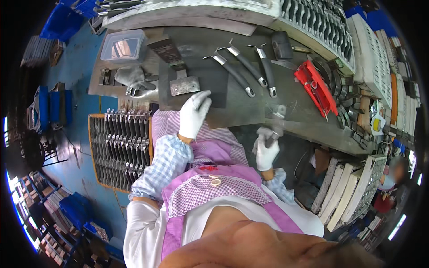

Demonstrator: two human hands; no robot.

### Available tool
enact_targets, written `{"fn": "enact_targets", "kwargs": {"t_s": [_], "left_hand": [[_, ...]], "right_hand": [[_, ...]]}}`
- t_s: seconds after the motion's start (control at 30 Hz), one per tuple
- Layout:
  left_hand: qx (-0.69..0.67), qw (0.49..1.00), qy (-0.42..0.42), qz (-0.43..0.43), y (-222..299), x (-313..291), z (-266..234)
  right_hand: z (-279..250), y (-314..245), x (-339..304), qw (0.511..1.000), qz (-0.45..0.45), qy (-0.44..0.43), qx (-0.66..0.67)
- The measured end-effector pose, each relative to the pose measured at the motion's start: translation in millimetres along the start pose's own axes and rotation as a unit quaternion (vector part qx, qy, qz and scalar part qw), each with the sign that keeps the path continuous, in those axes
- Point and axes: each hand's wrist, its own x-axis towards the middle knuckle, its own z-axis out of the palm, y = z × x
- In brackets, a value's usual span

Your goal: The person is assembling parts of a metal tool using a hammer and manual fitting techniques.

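My left hand [195,114], in a white glove, is at the table's near edge beside a small metal plate on a block [185,86]. Its fingers are stretched out and hold nothing. Lower and to the right, my right hand [267,152], gloved in white with greyed fingertips, is closed around a dark-handled tool [278,123] with a silvery end; motion blurs it, so its exact kind is unclear. Several black-handled tools with bent metal tips lie beyond, among them one handle [237,77] with a holed metal end.
A black mallet [281,45] and a red tray [315,89] lie at right on the metal table [237,114]. A clear plastic box [123,46] and a grey glove [134,77] sit at left. Racks of handled tools stand at far right [315,29] and lower left [120,149].
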Motion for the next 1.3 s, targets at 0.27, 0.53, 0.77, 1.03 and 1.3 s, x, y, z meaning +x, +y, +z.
{"fn": "enact_targets", "kwargs": {"t_s": [0.27,0.53,0.77,1.03,1.3], "left_hand": [[-0.339,0.9,-0.088,-0.258,23.7,-18.2,-31.1],[-0.4,0.803,0.08,-0.434,-48.6,-52.6,-20.2],[-0.3,0.842,0.18,-0.411,-77.6,-33.6,-74.8],[-0.048,0.945,0.136,-0.294,-99.2,9.3,-40.9],[-0.04,0.944,0.119,-0.306,-96.4,17.5,-32.9]], "right_hand": [[60.9,-57.7,25.9,0.868,0.146,-0.442,-0.172],[213.7,-46.7,76.9,0.923,-0.163,-0.282,-0.206],[261.6,-67.0,104.2,0.89,-0.269,-0.208,-0.302],[224.8,-47.5,128.1,0.932,-0.129,-0.328,-0.081],[202.9,2.5,137.5,0.912,-0.288,-0.243,-0.165]]}}
